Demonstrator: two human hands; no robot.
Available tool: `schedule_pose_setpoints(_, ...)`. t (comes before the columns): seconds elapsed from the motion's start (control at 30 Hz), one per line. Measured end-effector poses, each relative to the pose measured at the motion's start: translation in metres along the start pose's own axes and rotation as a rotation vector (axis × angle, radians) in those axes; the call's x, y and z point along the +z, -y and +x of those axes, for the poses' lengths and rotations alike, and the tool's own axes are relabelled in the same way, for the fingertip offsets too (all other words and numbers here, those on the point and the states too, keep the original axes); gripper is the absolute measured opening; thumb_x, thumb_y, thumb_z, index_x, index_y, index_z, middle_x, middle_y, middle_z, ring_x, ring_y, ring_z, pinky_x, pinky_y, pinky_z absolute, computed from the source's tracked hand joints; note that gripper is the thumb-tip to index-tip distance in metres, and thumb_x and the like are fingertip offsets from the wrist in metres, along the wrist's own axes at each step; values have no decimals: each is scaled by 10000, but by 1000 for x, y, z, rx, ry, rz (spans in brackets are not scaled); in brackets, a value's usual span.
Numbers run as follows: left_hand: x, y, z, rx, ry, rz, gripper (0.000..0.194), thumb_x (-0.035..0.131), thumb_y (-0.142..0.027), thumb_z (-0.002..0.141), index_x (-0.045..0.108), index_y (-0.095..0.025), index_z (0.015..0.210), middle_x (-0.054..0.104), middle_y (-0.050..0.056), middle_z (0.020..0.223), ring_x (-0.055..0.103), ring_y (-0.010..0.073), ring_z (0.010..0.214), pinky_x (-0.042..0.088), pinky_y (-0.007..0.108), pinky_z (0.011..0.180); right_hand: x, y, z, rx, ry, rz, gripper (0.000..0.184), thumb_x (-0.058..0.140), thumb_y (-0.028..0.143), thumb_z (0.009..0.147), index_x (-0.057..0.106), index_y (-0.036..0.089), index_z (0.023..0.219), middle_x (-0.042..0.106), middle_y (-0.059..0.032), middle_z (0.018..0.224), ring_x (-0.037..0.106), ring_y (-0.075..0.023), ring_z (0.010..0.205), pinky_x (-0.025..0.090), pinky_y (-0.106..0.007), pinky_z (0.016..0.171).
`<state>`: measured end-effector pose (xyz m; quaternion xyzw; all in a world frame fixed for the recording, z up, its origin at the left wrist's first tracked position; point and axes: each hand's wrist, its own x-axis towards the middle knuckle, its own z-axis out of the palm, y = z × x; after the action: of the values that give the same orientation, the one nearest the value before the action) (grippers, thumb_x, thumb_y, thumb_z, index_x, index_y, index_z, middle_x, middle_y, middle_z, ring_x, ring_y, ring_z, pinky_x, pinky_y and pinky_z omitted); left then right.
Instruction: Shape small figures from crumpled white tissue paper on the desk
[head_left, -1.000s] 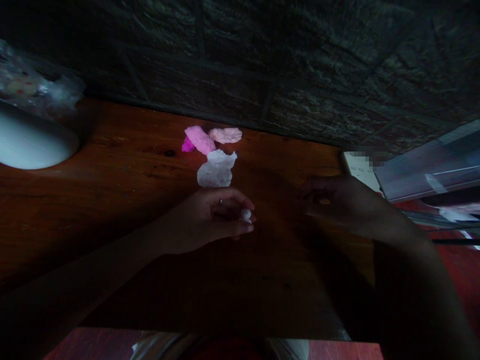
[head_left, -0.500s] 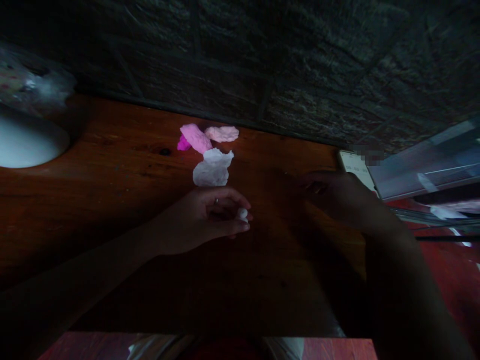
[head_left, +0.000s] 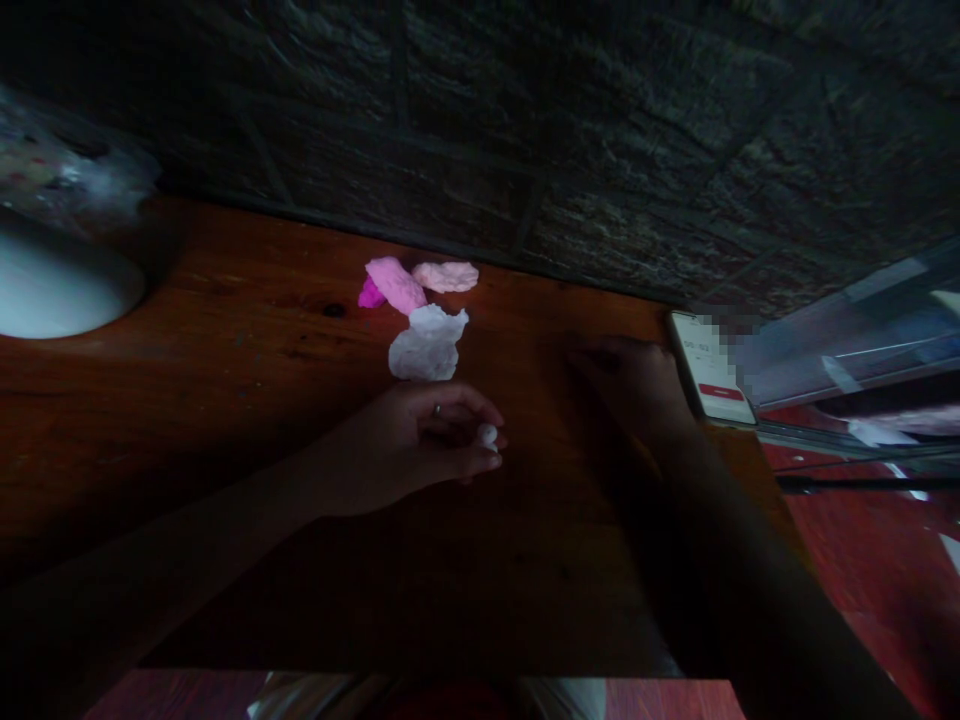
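My left hand (head_left: 416, 440) rests on the wooden table (head_left: 225, 330), its fingers curled round a small white lump (head_left: 487, 434) held at the fingertips. Just beyond it lies a crumpled white piece (head_left: 427, 345), with a bright pink piece (head_left: 394, 283) and a pale pink piece (head_left: 446, 276) behind that, near the wall. My right hand (head_left: 630, 385) lies in deep shadow to the right, close to a phone (head_left: 711, 370); its fingers are too dark to make out.
A white rounded object (head_left: 52, 290) with clear plastic above it stands at the far left. A dark stone-patterned wall (head_left: 525, 130) runs along the table's back. A glass or metal surface (head_left: 862, 330) lies at the right, beyond the phone.
My right hand has slid back and to the right, toward the phone. My left hand has stayed put with the white lump.
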<state>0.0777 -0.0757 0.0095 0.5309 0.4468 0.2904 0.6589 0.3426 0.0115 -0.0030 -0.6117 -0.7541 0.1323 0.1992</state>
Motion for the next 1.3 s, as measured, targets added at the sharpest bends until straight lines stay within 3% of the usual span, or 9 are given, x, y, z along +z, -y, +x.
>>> schedule_pose_setpoints(0.17, 1, 2, 1, 6, -3, 12, 246, 816, -282, 816, 688, -158, 986, 789, 69, 978, 734, 166, 820, 612, 290, 726, 4, 3, 2, -41, 6, -67, 192, 630, 257, 914, 811, 197, 933, 818, -116, 995, 766, -276, 919, 580, -413, 883)
schedule_pose_setpoints(0.27, 2, 1, 0, 5, -3, 3, 249, 818, -287, 815, 688, -158, 984, 787, 64, 962, 729, 161, 806, 610, 285, 715, 0, 5, 1, -16, -21, -7, 168, 634, 243, 899, 789, 178, 905, 807, -118, 934, 756, -262, 857, 574, -395, 826)
schedule_pose_setpoints(0.4, 3, -1, -1, -8, -6, -33, 257, 840, -280, 796, 689, -154, 962, 780, 56, 953, 721, 157, 826, 607, 267, 705, -12, 20, -12, 35, -53, 412, 176, 694, 337, 878, 768, 179, 906, 762, -57, 783, 694, -187, 665, 543, -306, 623)
schedule_pose_setpoints(0.57, 2, 0, 0, 11, -48, -98, 290, 837, -262, 799, 684, -173, 1028, 771, 54, 1033, 719, 155, 841, 621, 281, 710, -18, 61, -40, -63, 120, 766, 142, 747, 336, 873, 744, 194, 871, 730, -8, 741, 621, -123, 587, 495, -236, 529)
schedule_pose_setpoints(0.73, 1, -3, 0, 26, -55, -122, 244, 822, -257, 810, 684, -184, 997, 742, 10, 922, 720, 152, 816, 619, 285, 723, -5, 82, -56, -180, 280, 858, 87, 693, 271, 954, 727, 203, 911, 762, -6, 838, 703, -135, 750, 566, -242, 689)
schedule_pose_setpoints(0.97, 1, -8, 0, 17, -77, -121, 204, 804, -212, 816, 687, -178, 980, 752, -1, 895, 707, 120, 749, 603, 247, 699, 2, 80, -56, -164, 308, 919, 79, 690, 260, 966, 719, 199, 924, 764, -1, 858, 717, -130, 799, 578, -243, 749)
schedule_pose_setpoints(1.3, 1, -2, 1, 32, -76, -134, 208, 810, -233, 815, 691, -184, 979, 765, 6, 899, 719, 134, 765, 603, 258, 705, 3, 81, -58, -185, 264, 825, 97, 690, 302, 967, 715, 215, 930, 771, -9, 854, 715, -151, 763, 576, -274, 710)
